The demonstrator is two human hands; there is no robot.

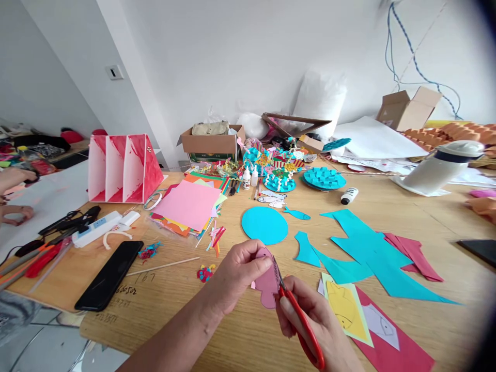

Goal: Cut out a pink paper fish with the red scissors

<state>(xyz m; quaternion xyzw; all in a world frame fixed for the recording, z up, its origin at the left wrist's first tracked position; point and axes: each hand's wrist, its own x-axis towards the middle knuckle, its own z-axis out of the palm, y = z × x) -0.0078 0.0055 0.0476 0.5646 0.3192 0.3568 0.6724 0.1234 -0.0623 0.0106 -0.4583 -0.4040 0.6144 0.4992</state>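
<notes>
At the lower centre of the frame, a pink paper fish (266, 283) is pinched near its top between the thumb and fingers of the left hand (245, 264). Red-handled scissors (300, 316) are gripped in the right hand (318, 315), and their blades are set along the fish's right edge, where a row of fine dark marks is seen (whether cuts or pen strokes cannot be told). Both hands are held above the wooden tabletop (166, 299).

Just beyond them, a blue paper circle (264, 226) is laid flat. To the right, angular blue paper offcuts (354, 227) are spread, and at lower right a yellow fish drawing (341, 302) is placed partly over a red paper sheet (403, 356). A stack of coloured paper (189, 204) is piled left of centre, with a black smartphone (110, 276) lying at lower left. At the left edge, another person's hand (17, 214) is rested on a white surface.
</notes>
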